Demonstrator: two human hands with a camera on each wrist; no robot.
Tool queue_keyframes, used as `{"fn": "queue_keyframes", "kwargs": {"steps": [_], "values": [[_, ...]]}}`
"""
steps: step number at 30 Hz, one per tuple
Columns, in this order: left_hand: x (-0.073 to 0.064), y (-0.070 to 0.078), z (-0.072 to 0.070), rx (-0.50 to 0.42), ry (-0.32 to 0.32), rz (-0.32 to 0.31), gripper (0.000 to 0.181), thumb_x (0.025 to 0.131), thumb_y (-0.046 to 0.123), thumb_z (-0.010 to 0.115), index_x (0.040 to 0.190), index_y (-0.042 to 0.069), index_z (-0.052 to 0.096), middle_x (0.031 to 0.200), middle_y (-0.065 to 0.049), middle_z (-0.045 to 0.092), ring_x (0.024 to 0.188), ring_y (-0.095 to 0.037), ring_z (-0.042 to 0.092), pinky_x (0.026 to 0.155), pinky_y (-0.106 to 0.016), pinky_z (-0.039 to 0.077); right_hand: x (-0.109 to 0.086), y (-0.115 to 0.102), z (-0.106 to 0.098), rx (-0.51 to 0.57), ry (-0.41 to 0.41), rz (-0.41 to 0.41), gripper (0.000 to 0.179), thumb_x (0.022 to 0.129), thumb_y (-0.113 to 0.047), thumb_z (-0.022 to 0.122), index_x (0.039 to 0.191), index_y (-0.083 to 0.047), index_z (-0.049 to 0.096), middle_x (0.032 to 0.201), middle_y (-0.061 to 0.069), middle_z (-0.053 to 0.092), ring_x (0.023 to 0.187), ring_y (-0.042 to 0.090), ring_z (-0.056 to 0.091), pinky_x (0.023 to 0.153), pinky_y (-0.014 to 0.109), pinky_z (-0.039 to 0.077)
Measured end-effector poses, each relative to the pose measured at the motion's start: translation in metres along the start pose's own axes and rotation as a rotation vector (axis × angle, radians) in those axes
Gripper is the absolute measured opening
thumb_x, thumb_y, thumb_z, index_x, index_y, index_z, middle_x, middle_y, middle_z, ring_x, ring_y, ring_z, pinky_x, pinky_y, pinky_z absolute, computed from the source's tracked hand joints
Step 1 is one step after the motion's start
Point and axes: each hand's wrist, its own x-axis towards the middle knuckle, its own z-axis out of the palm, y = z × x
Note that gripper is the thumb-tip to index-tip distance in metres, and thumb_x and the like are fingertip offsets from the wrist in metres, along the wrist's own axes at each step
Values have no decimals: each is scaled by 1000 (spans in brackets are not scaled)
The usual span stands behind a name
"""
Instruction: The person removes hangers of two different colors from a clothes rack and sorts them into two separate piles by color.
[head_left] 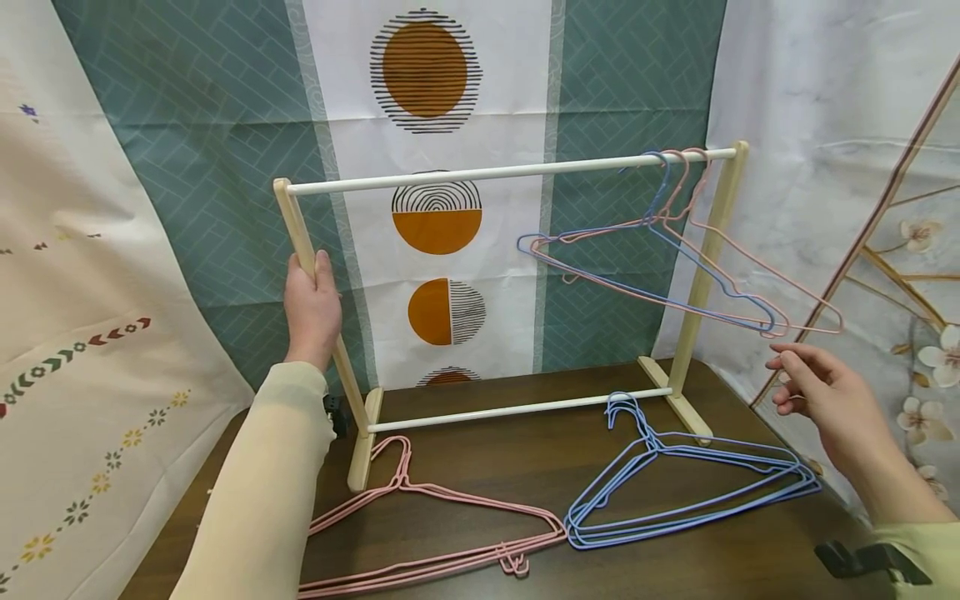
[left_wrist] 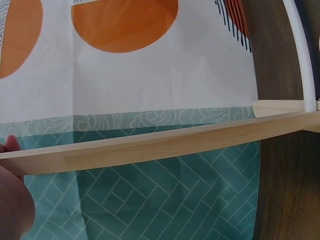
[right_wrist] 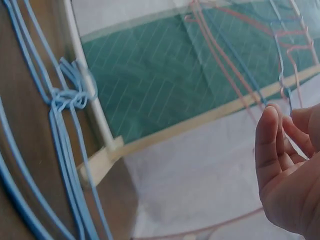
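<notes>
A clothes rack with pale wooden posts and a white top rail stands on the table. My left hand grips its left post, thumb upward; in the left wrist view that post runs from the hand to the base. At the rail's right end hang a blue hanger and two pink hangers. Just below their right-hand corners is my right hand, fingers loosely bent with nothing gripped. In the right wrist view, the right hand's fingertips overlap the corner of the hanging hangers.
Several blue hangers lie stacked on the dark wooden table at front right. Pink hangers lie at front left, partly behind the left sleeve. The lower white bar joins the posts. Patterned cloths surround the table.
</notes>
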Motion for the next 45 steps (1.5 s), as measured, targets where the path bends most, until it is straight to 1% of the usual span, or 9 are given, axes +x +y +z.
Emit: {"fn": "queue_keyframes", "kwargs": {"steps": [5,12,15,19,22,26,31,39,45], "values": [[-1,-1,0,2,5,-16,66,116,61,34,153,7,42,92,-8,47,70,-22,48,61,-32,43,5,-11,15,40,37,-36,26,115,-9,58,139,-15,67,116,-5,71,74,12,72,64,23,60],[-1,-2,0,11,13,-22,66,116,62,34,152,7,43,91,-8,44,67,-24,43,60,-33,41,11,-14,26,77,206,-59,21,113,-10,62,133,-16,66,124,-2,58,81,6,75,64,21,60],[-1,-3,1,14,18,-15,65,116,61,34,151,7,43,90,-9,44,66,-23,42,59,-33,41,14,-14,27,68,223,-61,23,113,-11,63,135,-17,64,124,-2,57,84,4,76,64,20,60],[0,-2,1,14,22,-8,66,116,62,34,150,6,44,89,-9,44,65,-23,43,58,-32,40,20,-13,26,43,199,-56,26,113,-12,63,138,-20,64,126,-5,62,88,3,77,65,21,61],[0,-1,1,6,22,-9,66,116,62,34,150,6,44,89,-8,45,66,-22,44,58,-31,41,23,-11,26,32,165,-48,35,114,-14,63,149,-16,60,127,-8,63,90,2,77,66,22,61],[-1,-1,2,-2,22,-18,65,116,61,35,150,7,44,89,-8,45,66,-22,45,59,-31,42,26,-10,26,22,117,-36,58,115,-17,62,168,-5,42,129,-10,63,93,2,77,69,22,62],[-1,-1,2,0,23,-21,66,116,62,34,150,7,44,89,-9,44,65,-23,42,59,-32,40,30,-9,29,8,73,-15,69,115,-20,61,173,-1,27,129,-13,67,95,2,77,71,23,62],[-1,-1,1,4,22,-18,67,116,62,34,151,6,43,90,-8,44,67,-23,43,60,-32,41,33,-11,35,87,26,-36,66,116,-16,59,171,1,28,127,-7,73,96,8,79,74,25,63],[-1,-1,2,-8,20,-16,67,116,63,34,151,7,44,90,-8,45,67,-23,44,60,-32,42,34,-13,40,179,8,-70,43,115,-13,57,157,-3,49,119,1,78,97,13,81,75,28,64]]}}
